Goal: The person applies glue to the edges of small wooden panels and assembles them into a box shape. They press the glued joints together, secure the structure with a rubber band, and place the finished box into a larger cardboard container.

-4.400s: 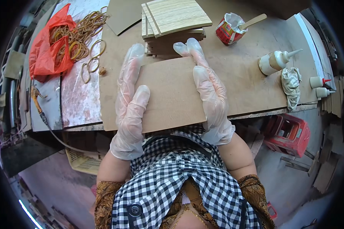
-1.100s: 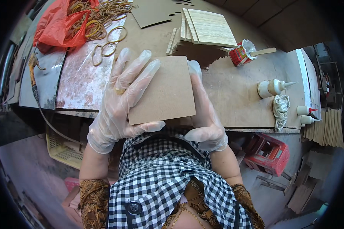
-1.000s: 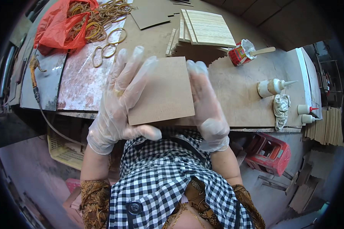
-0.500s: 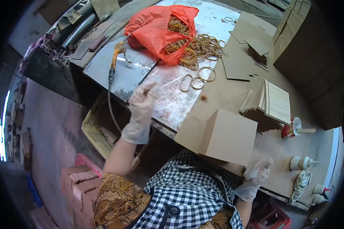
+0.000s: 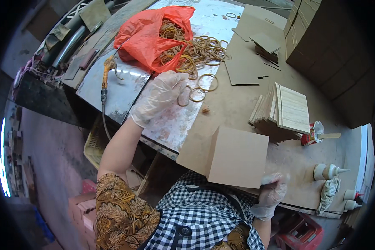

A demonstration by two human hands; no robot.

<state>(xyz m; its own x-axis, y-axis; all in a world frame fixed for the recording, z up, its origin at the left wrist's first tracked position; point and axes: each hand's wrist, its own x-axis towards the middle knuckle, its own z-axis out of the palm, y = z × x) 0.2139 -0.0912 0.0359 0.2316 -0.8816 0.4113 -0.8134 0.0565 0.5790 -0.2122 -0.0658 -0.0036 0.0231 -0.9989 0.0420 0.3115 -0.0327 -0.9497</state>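
My left hand, in a clear thin glove, reaches over the table beside a few loose rubber bands. Its fingers are bent and a little apart, and nothing shows held in them. More tan rubber bands spill from a red plastic bag just beyond. Close in front of me stands a plain brown board box, its nearest edge by the table's front. At the box's lower right corner hovers my gloved right hand, fingers loosely curled and apart with nothing visible in them.
Thin wooden boards lean in a stack behind the box. To the right are a red pot with a brush, a glue bottle and a crumpled cloth. An orange-handled tool with a hose lies at left. Stacked boxes rise far right.
My left hand has moved forward and rightward relative to the table, closer to the loose rubber bands. My right hand's fingers have curled in near the box corner. The whole view has shifted slightly.
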